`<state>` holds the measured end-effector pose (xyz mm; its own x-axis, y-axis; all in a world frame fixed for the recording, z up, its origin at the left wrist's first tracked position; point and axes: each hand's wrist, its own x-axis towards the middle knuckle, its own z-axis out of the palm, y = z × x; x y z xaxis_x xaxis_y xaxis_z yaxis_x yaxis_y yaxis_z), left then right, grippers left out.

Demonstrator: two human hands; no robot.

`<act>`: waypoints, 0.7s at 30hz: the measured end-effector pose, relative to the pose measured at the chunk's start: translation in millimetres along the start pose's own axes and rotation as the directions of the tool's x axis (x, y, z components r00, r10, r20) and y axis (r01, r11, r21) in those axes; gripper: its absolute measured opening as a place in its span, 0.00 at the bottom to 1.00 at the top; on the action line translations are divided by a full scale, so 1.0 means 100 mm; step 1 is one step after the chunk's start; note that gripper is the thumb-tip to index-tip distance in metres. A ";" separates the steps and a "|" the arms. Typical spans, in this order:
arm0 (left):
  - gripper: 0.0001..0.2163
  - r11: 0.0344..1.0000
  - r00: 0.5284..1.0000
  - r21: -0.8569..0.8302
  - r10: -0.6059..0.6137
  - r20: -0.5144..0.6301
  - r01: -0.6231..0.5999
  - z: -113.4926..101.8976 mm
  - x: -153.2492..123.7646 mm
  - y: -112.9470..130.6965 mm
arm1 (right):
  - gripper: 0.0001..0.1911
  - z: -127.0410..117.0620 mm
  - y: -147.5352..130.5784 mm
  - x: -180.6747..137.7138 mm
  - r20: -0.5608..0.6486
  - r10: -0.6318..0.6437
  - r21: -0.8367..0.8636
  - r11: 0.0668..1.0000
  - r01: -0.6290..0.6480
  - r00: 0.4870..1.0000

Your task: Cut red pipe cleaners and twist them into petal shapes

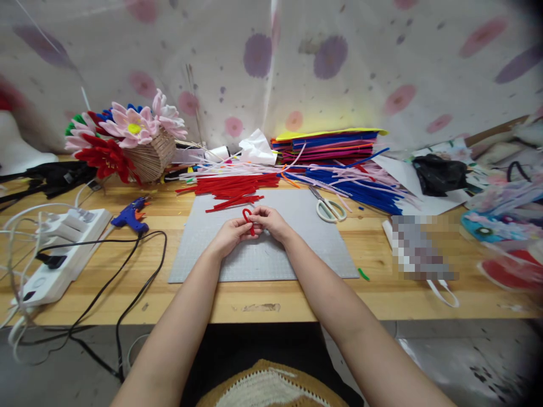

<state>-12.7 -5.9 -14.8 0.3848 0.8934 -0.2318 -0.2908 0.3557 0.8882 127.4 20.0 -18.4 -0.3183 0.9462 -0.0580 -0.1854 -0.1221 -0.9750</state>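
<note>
Brown and cream knitwear (271,390) sits closest to my viewpoint, below the table's near edge. Beyond it I see a bent red strip (246,213) over the middle of the grey mat (297,265), the left hand (233,234) and right hand (272,222) both pinching it between thumb and fingers. Its long axis runs roughly away from me, curved end far, leaning slightly left. I have open mat on either side of the hands, and bare wood along the near edge. Farther out, my room narrows: red stems (237,186) overlap the mat's far edge, scissors (328,208) straddle its right edge, and a green scrap (363,275) lies just beyond the near right corner. On the wooden table (263,302), a blue glue gun (131,216) and power strip (63,257) occupy the left. Flower-patterned sheeting (292,79) backs the room.
</note>
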 end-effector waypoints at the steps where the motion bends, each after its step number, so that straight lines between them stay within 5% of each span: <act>1: 0.05 1.000 1.000 0.005 -0.007 -0.013 0.007 0.00 0.00 0.01 | 0.15 0.00 0.00 0.00 0.007 0.007 0.000 1.000 -0.007 1.000; 11: 0.04 0.991 0.993 -0.069 -0.116 -0.013 0.114 0.00 -0.06 0.13 | 0.19 -0.04 -0.07 -0.01 0.142 0.091 0.271 0.954 -0.127 0.986; 21: 0.03 0.991 0.992 -0.067 -0.113 0.048 0.116 0.05 -0.06 0.09 | 0.13 0.00 -0.07 0.00 0.110 0.140 0.371 0.913 -0.171 0.984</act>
<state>-13.4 -9.3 -3.2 0.4567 0.8335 -0.3110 -0.3021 0.4741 0.8270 128.6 20.6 -12.0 -0.4414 0.8810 -0.1702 -0.4591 -0.3847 -0.8007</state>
